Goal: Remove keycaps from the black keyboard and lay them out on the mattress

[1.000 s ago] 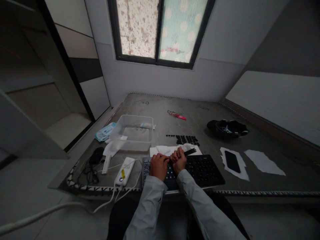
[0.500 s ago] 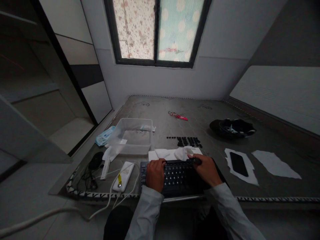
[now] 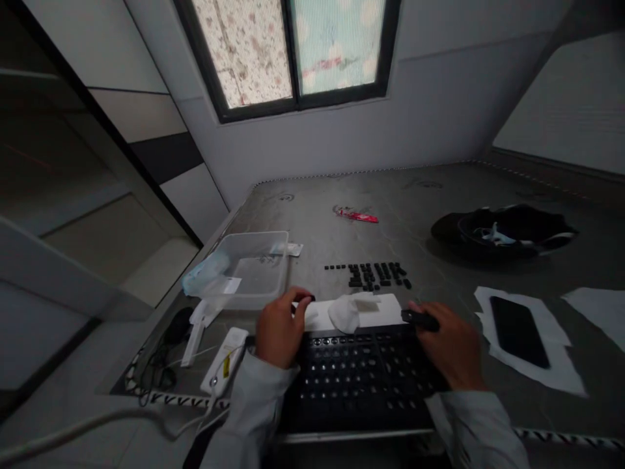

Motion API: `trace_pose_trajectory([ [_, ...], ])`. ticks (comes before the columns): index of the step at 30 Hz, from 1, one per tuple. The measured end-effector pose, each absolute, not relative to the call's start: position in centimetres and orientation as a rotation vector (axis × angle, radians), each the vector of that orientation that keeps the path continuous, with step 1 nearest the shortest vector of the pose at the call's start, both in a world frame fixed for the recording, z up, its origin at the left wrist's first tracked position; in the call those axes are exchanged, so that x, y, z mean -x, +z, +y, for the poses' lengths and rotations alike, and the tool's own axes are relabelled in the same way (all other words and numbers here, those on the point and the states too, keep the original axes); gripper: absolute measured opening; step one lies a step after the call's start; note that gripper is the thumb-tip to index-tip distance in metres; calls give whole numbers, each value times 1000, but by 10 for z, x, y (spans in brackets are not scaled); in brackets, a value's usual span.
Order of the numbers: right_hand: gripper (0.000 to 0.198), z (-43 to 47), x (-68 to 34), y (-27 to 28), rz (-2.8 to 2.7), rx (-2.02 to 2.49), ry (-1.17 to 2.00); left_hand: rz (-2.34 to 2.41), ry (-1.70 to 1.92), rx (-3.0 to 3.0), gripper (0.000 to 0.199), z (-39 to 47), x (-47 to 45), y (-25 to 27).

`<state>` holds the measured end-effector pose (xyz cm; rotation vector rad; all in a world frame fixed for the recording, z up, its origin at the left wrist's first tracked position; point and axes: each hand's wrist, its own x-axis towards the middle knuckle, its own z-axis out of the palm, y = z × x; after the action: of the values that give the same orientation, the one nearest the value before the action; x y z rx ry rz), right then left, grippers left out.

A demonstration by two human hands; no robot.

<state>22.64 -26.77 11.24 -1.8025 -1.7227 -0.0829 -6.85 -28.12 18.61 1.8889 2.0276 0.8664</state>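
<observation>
A black keyboard [image 3: 342,371] lies in front of me, its key sockets showing bare with small pale dots. My left hand [image 3: 280,329] is closed above its far left corner, pinching a small black keycap at the fingertips. My right hand [image 3: 452,345] is wrapped round a short black tool [image 3: 420,320] over the right end of the keyboard; its tip is too dark to make out. Between the hands, a crumpled white tissue [image 3: 346,314] rests on a white sheet [image 3: 388,311] behind the keyboard. Loose black keycaps [image 3: 374,275] lie in rows beyond it.
At the left stand a clear plastic box [image 3: 258,301] and a white power strip [image 3: 230,361] with cables. A phone [image 3: 519,331] on white paper and a black helmet-like object [image 3: 517,231] are at the right. A red item [image 3: 359,215] lies farther back.
My left hand has lifted off the keys to the far left corner. My right hand has moved right with the black tool, away from the tissue. The view has tilted and shifted.
</observation>
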Motion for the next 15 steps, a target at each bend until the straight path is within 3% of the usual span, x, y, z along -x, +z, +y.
trace_pose_trajectory([
  [4,38,-263,-243,94,-1657,1854,-74,2097,673,-1926,13,-182,51,172],
  [9,36,-258,-248,83,-1735,1853,81,2171,392,-1712,16,-68,46,115],
  [15,38,-257,-247,79,-1766,1846,97,2108,238,-1674,14,-5,62,44],
])
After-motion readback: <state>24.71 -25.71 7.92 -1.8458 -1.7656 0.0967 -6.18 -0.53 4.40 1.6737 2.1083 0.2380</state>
